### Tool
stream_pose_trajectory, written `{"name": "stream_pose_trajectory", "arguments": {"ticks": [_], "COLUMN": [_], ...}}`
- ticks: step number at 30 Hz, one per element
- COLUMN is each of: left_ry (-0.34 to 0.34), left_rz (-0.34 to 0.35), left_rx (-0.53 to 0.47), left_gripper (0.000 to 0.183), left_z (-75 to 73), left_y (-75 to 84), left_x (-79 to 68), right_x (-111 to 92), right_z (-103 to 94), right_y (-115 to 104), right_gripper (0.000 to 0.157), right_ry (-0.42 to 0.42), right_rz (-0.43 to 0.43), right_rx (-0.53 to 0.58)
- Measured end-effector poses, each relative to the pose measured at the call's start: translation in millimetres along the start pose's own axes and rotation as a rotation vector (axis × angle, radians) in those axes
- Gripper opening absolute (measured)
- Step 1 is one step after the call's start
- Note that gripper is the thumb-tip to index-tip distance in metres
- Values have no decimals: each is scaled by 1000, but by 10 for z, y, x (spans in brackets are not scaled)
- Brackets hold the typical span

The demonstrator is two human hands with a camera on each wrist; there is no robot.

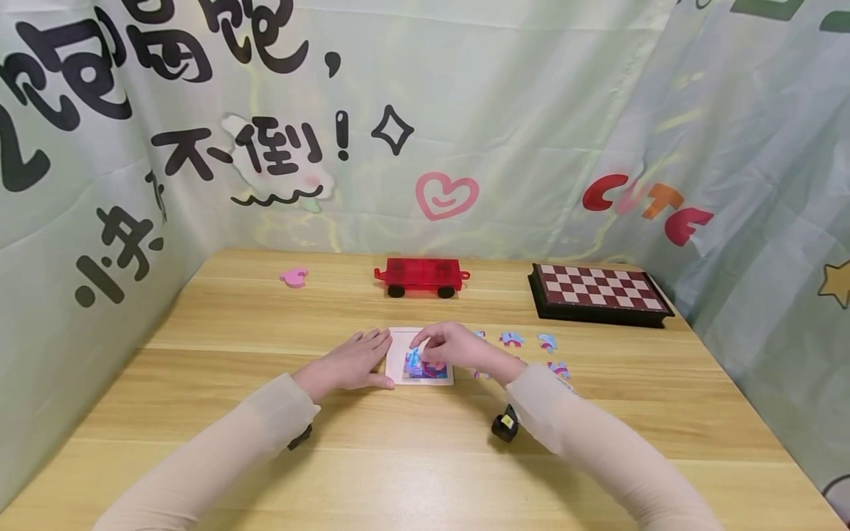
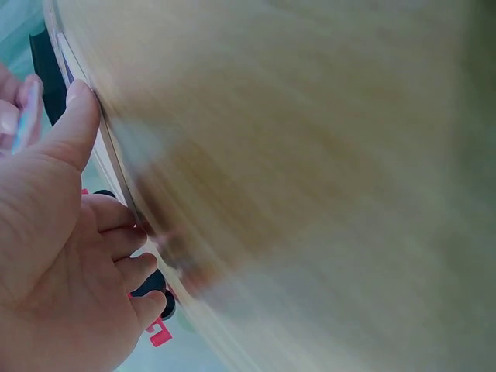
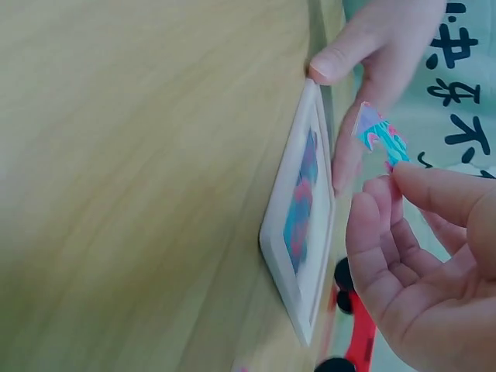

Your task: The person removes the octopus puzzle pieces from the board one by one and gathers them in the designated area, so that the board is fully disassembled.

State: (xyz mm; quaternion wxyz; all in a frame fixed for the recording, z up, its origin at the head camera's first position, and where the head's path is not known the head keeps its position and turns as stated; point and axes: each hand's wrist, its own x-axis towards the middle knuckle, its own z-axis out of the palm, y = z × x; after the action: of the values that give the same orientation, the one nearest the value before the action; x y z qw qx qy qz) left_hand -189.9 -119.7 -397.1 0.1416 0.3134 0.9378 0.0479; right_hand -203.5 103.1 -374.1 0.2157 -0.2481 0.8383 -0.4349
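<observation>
A small white puzzle tray [image 1: 396,346] lies on the table with joined, brightly coloured puzzle pieces [image 1: 432,371] in its lower part. My left hand [image 1: 353,361] rests along the tray's left edge, thumb and fingers extended. Above the tray, my right hand [image 1: 458,346] pinches a blue, purple and pink puzzle piece [image 3: 381,133] between thumb and fingers. In the right wrist view that piece is held clear of the tray's surface. Several loose puzzle pieces [image 1: 511,339] lie to the right of the tray, some hidden behind the right forearm.
Toward the back stand a red toy wagon [image 1: 423,276] with black wheels and a checkered game board [image 1: 600,293] in a black case. A pink piece [image 1: 294,277] lies at the back left. Printed cloth walls [image 1: 518,110] enclose the wooden table [image 1: 412,457].
</observation>
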Motion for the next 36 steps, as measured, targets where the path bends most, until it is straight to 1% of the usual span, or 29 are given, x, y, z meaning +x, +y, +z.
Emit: {"name": "stream_pose_trajectory", "arguments": {"ticks": [2,6,9,13,19,25,29,36], "left_ry": [0,3,2,-1,-4,-8,-11,-6], "left_rz": [3,13,16,16,9,8,9,13], "left_rx": [-2,-6,-4,-13,-10,-4,0,-10], "left_gripper": [87,86,86,86,86,86,86,86], "left_z": [-4,-13,-18,-23,-18,-11,-14,-19], "left_y": [0,1,5,8,-4,-16,-14,2], "left_x": [-3,-21,-29,-31,-27,-28,-29,-26], "right_x": [-94,-310,-472,-674,-905,-1010,-1031,-1038], "right_z": [-48,-128,-175,-234,-314,-335,-311,-274], "right_y": [6,67,154,279,409,446,453,466], "right_gripper": [18,18,16,13,14,12,12,14], "right_ry": [3,-7,-15,-18,-30,-48,-69,-74], "right_rz": [4,28,35,29,57,67,58,34], "right_rx": [-5,21,37,25,50,21,3,-83]}}
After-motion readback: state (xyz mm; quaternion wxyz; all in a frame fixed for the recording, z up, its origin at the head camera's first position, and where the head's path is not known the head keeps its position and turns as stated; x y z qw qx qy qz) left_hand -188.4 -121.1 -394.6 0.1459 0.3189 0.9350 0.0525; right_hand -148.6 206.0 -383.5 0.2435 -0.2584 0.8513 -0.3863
